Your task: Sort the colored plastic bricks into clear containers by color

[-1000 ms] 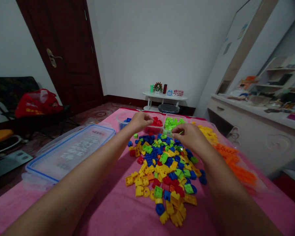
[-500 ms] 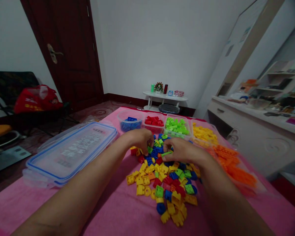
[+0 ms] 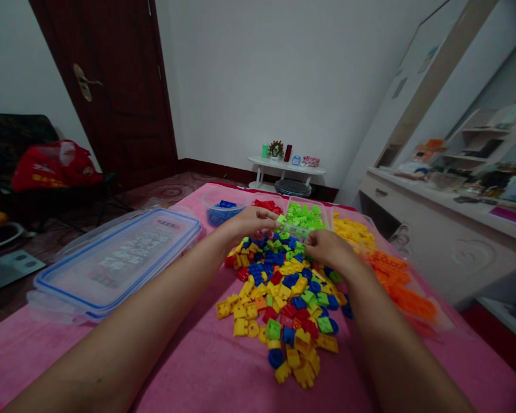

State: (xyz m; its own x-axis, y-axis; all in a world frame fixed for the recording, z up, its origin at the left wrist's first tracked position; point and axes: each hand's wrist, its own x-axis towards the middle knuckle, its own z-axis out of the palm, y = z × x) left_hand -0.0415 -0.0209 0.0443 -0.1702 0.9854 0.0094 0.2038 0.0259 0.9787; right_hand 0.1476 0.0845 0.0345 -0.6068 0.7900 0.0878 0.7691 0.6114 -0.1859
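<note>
By the near-left corner of the green-filled box [image 3: 296, 232], holds a small green block [image 3: 281, 219] in the fingers of the left hand [image 3: 253, 222] and curls the right hand [image 3: 329, 246] before its near side, grip impossible to tell.

I have the left hand [image 3: 254, 221] near frame centre pinching a green block [image 3: 281, 219], the right hand [image 3: 330, 248] curled right of centre, mixed blocks [image 3: 284, 291] heaped lower centre on pink cloth [image 3: 189, 367], orange blocks [image 3: 406, 289] at right, blue-edged lid [image 3: 131, 255] at left.
</note>
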